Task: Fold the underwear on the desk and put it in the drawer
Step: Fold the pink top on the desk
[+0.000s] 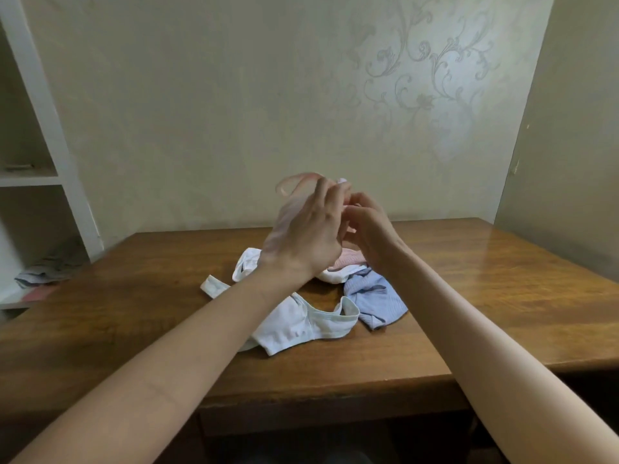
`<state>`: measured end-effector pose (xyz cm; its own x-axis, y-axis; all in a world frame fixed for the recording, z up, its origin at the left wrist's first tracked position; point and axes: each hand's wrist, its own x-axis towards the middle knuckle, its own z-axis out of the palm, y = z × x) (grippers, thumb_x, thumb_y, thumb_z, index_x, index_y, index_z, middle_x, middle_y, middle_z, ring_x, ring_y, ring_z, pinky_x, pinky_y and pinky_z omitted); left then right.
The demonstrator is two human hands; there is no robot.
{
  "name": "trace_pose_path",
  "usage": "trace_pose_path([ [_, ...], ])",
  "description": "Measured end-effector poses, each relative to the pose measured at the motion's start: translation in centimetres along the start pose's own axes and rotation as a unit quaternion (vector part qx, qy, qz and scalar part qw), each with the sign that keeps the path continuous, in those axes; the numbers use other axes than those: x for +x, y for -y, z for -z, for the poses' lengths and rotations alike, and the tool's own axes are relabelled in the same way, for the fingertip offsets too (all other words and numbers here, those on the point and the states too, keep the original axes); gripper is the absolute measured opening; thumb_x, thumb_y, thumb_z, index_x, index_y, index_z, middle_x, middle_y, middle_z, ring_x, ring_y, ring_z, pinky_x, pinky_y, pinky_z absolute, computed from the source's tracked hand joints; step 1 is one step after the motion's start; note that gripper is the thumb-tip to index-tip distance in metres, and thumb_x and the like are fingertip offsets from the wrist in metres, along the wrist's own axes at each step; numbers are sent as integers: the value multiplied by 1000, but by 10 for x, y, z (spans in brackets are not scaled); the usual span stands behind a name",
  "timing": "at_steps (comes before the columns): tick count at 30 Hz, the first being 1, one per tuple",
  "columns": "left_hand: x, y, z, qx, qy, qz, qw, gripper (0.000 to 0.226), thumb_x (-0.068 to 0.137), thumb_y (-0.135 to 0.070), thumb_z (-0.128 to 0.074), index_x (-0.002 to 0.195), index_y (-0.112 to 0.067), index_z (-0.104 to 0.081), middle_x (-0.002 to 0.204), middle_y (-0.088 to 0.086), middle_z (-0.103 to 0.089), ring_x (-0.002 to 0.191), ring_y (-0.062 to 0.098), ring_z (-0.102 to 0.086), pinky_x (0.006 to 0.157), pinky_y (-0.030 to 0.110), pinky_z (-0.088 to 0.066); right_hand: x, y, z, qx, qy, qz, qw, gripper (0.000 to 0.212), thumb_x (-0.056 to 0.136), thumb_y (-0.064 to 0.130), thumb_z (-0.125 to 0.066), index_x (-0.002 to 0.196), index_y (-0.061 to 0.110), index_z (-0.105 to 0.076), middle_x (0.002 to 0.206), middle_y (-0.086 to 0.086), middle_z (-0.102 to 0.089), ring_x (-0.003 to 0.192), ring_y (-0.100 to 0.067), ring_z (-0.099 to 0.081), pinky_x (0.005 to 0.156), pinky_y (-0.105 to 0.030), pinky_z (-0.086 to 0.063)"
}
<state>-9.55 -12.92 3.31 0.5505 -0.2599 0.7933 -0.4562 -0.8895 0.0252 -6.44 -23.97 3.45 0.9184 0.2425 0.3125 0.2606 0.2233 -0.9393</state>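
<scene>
A small heap of underwear lies mid-desk: a white bra (pixel 294 326) nearest me, a pale blue piece (pixel 371 299) to its right, a pink piece (pixel 348 257) behind. Both hands are raised above the heap, fingertips together. My left hand (pixel 308 236) pinches a thin, blurred pink strap (pixel 294 184) that loops up to the left. My right hand (pixel 368 229) grips the same strap close to the left fingers. How the strap joins the pink piece is hidden behind my hands. No drawer shows.
The wooden desk (pixel 485 296) meets a patterned wall behind and a plain wall at right. A white open shelf unit (pixel 50 128) stands at left, with folded grey and pink cloths (pixel 47 272) on its lower shelf.
</scene>
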Motion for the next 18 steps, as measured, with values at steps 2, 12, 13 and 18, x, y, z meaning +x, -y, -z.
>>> trace_pose_path([
  [2,-6,1,-9,-12,7,-50,999,58,81,0,-54,133,-11,-31,123,17,-50,106,33,-54,89,40,-45,-1,-5,10,149,39,-42,987,5,82,11,-53,84,9,-57,66,-2,-54,61,-13,-53,58,-26,-43],
  [12,-33,14,-8,-273,-106,58,955,25,84,-14,-54,108,-8,-56,100,6,-64,88,15,-63,79,25,-52,-2,-29,45,241,74,-48,966,37,85,-1,-49,117,12,-60,86,-2,-74,74,-15,-71,63,-27,-59],
  [13,-32,25,-11,-251,-170,140,943,29,84,-21,-54,109,-7,-53,107,6,-58,96,19,-59,84,30,-50,-1,-29,50,245,65,-53,966,37,85,-2,-49,117,13,-60,89,-2,-74,77,-15,-71,66,-28,-59],
  [18,-31,78,0,-586,205,527,580,99,70,-84,-37,126,-4,-52,129,16,-55,123,35,-50,92,48,-46,1,-32,76,242,128,-65,960,47,57,11,-78,103,17,-73,97,-5,-71,82,-19,-71,72,-32,-59],
])
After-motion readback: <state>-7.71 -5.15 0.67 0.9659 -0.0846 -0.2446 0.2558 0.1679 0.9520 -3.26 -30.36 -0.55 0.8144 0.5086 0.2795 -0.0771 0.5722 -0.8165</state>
